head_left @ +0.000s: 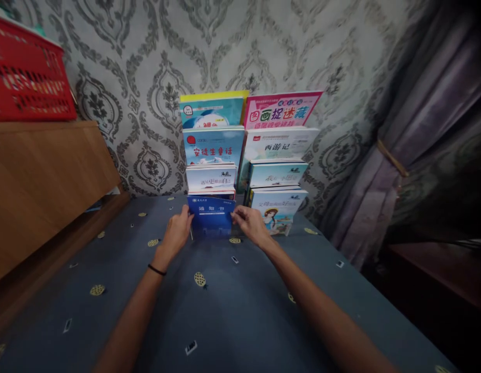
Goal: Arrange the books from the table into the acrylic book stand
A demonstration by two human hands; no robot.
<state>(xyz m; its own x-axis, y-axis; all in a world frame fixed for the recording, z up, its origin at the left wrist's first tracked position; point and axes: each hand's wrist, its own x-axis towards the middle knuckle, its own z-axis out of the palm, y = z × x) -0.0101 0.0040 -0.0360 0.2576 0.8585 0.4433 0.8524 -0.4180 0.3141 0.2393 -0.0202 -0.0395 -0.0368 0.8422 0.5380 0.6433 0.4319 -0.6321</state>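
A dark blue booklet (211, 211) with white lettering stands upright at the front of the left column of books. My left hand (180, 225) pinches its left edge, and my right hand (249, 220) has its fingers closed at the right edge. Behind the booklet rise a pale book (210, 178), a light blue book with red lettering (213, 150) and a teal book (213, 111). The right column holds a light blue book with a drawn figure (279, 204), a teal-white book (277, 175), a white book (279, 145) and a pink book (281, 109). Whatever supports the columns is mostly hidden.
The books stand on a blue-grey patterned cloth (158, 311) against a wallpapered wall (155, 103). On the left is a wooden cabinet (50, 176) with a red basket (30, 72) on top. A tied curtain (365, 202) hangs at the right.
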